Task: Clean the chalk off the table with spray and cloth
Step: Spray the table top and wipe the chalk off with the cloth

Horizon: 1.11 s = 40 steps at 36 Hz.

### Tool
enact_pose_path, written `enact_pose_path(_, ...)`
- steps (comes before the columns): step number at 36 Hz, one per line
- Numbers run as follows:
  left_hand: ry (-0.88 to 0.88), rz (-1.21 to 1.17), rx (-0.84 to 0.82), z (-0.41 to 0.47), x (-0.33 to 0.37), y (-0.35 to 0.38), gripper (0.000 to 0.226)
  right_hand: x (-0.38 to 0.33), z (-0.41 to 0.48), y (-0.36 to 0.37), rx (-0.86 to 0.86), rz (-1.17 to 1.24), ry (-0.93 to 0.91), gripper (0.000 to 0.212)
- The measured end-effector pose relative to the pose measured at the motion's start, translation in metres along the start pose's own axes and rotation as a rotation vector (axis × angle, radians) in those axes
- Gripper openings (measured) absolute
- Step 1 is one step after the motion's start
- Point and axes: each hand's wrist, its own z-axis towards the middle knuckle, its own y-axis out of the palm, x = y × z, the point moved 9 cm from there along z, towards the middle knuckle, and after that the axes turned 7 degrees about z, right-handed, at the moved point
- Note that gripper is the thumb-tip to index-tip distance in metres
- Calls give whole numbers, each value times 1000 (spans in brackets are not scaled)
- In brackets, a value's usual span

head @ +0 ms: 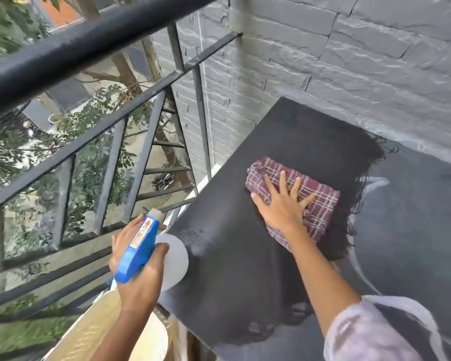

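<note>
Holding the spray: the left hand (143, 282) was clenched round the blue trigger head of the spray bottle (138, 246), thumb on top and fingers underneath, just off the worktop's left edge.
Bottle body: only a rounded white patch showed behind the thumb, and the rest was hidden.
Bottle label: a red, orange and white sticker ran along the blue head, with writing too blurred to read.
Under the left forearm: a pale woven shape (94, 327) was cut off by the bottom edge and could not be identified.
Sleeve: a pale mottled sleeve (362, 332) covered the right arm above the forearm and ran out at the lower right corner.
Worktop: the dark worktop (245, 269) stretched from the bottom of the view to the wall, its near and right sides out of view.
Right hand: the right hand (284, 207) lay flat with fingers straight and spread, pressing down on the cloth and gripping nothing.
Cloth: the maroon plaid cloth (320, 204) sat bunched on the middle of the worktop, partly under the palm, well apart from the left edge and the far corner.
Chalk: a grey film of chalk (412, 194) with pale curved strokes covered the right part, and a darker patch with a ragged border surrounded the cloth. The strokes were cut off at the right and formed nothing readable.
Wall: a grey painted brick wall (349, 61) met the worktop's far side.
Railing: a black metal railing (89, 40) ran along the left, near the worktop's left edge, with blurred foliage beyond it.
</note>
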Motion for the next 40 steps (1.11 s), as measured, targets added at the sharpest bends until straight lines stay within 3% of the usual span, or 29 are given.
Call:
enact_pose_path(3, -26, -75, 103, -11, -2, -20, 18, -65, -41, 32, -25, -62, -253, 71)
enact_pose_path(7, -74, -67, 151, -16, -29, -43, 22, -129, -127, 80, -98, -161, -575, 69)
enact_pose_path(10, -123, -49, 116, -22, -44, -57, 27, -131, -179, 95, -107, -166, -703, 65)
enact_pose_path(13, -144, -71, 168, -29, -50, -80, 11, -99, -189, 86, -53, -168, -630, 63)
enact_pose_path(17, -70, -73, 194, -35, -48, -105, 21, -69, -152, 72, -75, -121, -313, 69)
enact_pose_path(20, 12, -105, 216, -44, -44, -116, 38, -93, -135, 66, -47, -57, -151, 76)
enact_pose_path(22, 22, -122, 205, -48, -44, -116, 39, -123, -138, 74, -75, -44, -172, 85)
enact_pose_path(25, 24, -114, 136, -53, -47, -113, 38, -162, -172, 94, -140, -112, -365, 87)
enact_pose_path(30, 11, -80, 27, -67, -41, -103, 35, -148, -236, 107, -130, -150, -543, 78)
enact_pose_path(33, 55, -56, -51, -78, -35, -90, 40, -116, -265, 95, -126, -130, -558, 70)
enact_pose_path(36, 125, -36, -178, -92, -24, -69, 42, -88, -286, 76, -176, 56, -524, 66)
enact_pose_path(40, 181, 53, -275, -105, -24, -42, 38, -50, -300, 24, -24, 236, -357, 75)
